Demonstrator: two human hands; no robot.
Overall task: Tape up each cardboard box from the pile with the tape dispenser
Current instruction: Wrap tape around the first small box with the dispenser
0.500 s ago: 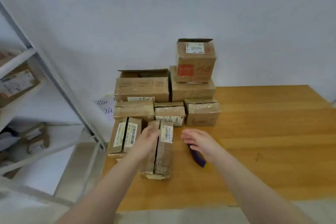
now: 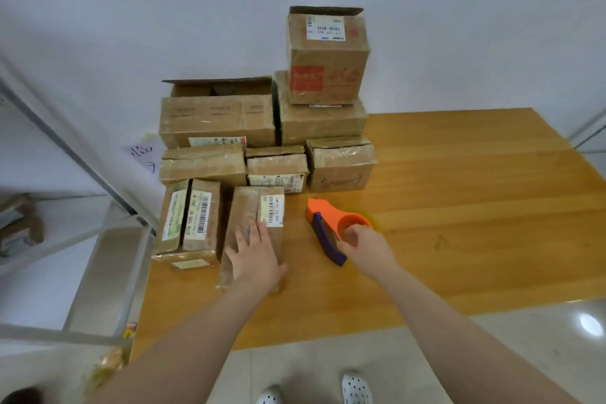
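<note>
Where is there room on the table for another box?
The wooden table is bare right of the orange and purple tape dispenser, out to its right edge, and along the near edge. The back left is crowded with the pile of brown cardboard boxes; only a narrow gap separates the dispenser from the long box under the left hand.

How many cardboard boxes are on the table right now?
8: front box under the left hand, front-left box beside it, three middle-row boxes, large open box behind, two stacked boxes back right. More may be hidden behind.
</note>
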